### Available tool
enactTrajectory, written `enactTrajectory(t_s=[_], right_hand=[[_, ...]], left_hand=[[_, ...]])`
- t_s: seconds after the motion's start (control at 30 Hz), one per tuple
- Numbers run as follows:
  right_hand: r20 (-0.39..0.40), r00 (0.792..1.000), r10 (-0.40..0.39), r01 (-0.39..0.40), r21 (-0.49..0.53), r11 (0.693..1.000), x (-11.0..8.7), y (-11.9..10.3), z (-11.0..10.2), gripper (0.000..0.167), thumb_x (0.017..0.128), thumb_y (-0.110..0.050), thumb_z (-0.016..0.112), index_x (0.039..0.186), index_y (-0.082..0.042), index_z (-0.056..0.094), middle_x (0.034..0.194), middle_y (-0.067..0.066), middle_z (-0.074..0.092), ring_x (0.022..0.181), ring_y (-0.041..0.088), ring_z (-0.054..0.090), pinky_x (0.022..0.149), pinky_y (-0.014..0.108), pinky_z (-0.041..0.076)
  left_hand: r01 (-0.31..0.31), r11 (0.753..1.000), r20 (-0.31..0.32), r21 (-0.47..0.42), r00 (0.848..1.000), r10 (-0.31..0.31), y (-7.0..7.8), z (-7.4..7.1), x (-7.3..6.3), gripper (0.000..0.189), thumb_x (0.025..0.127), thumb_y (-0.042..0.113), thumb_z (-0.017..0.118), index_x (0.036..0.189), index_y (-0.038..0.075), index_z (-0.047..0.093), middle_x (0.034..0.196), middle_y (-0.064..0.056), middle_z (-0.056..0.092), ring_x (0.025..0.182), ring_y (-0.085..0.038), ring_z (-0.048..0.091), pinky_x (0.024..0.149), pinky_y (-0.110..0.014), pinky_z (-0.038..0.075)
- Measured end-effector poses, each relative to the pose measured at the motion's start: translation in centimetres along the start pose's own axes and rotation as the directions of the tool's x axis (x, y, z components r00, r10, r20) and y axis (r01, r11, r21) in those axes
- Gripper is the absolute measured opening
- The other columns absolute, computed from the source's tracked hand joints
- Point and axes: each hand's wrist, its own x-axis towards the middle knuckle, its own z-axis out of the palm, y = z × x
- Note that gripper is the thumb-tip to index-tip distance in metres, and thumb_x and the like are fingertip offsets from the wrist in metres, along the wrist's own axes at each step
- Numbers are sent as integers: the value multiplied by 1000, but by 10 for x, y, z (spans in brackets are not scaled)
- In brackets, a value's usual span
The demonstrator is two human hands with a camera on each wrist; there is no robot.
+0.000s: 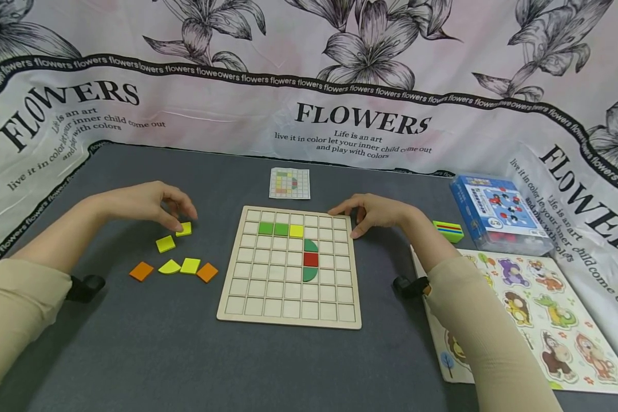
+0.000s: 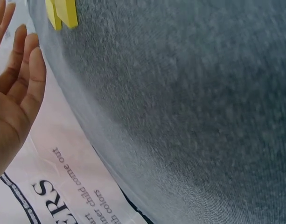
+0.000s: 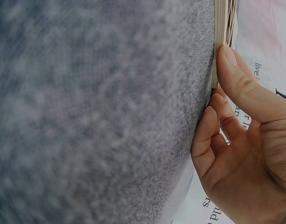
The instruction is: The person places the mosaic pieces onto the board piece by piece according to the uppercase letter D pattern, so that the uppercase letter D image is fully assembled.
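Note:
My left hand (image 1: 144,203) hovers over the left side of the table, thumb tip beside a yellow square tile (image 1: 183,229); in the left wrist view its fingers (image 2: 36,77) are loosely bent and hold nothing. Nearby lie another yellow square (image 1: 165,244), a yellow quarter-round tile (image 1: 169,267), a third yellow square (image 1: 190,266) and orange squares (image 1: 141,271). My right hand (image 1: 373,212) holds the far right corner of a wooden grid board (image 1: 276,289) between thumb and forefinger. On the board sit green squares (image 1: 265,228), a yellow square (image 1: 296,231), a red square (image 1: 311,260) and green quarter-rounds (image 1: 310,274).
A small printed grid card (image 1: 289,183) lies behind the board. To the right are a striped yellow-green block (image 1: 448,231), a blue clear-sided box (image 1: 499,212) and an animal picture board (image 1: 525,337) under my right forearm. A flower-printed cloth (image 1: 226,120) rises behind the grey table.

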Motion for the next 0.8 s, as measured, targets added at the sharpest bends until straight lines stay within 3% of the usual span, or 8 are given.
enactTrajectory(t_s=[0.17,0.37,0.53,0.63,0.8], right_hand=[[1,1000,1,-1,1,1000,1,1,0,64,81,-14,80,141,-19,56,134,16,49,86,24,47,77,34,43],[-2,1000,19,-19,3,1000,2,0,1,65,80,-13,81,140,-22,57,135,13,49,86,24,48,78,35,43],[-3,1000,20,-20,10,1000,1,0,1,66,80,-13,81,140,-23,57,135,13,48,88,25,47,78,35,43],[-2,1000,20,-20,16,1000,0,0,1,66,79,-13,82,140,-24,57,135,12,48,90,25,46,79,35,43],[-5,1000,17,-17,18,1000,0,1,1,66,79,-13,82,140,-24,57,135,12,48,90,26,46,79,36,43]], left_hand=[[-37,998,90,-51,995,42,10,9,3,36,84,20,77,119,13,69,122,-8,65,96,-17,58,77,-28,53],[-85,996,171,-38,981,90,20,19,4,33,82,17,79,114,18,70,121,-4,65,99,-20,55,79,-28,52],[-49,998,217,-37,975,56,17,20,-4,36,77,13,83,111,16,70,118,-4,64,96,-19,52,75,-27,52],[-26,999,230,-43,973,35,13,21,-9,37,74,13,85,108,14,70,113,-4,65,93,-18,52,73,-26,52],[-22,1000,188,14,982,19,9,26,-15,37,70,16,87,102,18,69,106,-1,62,90,-18,51,74,-24,50]])
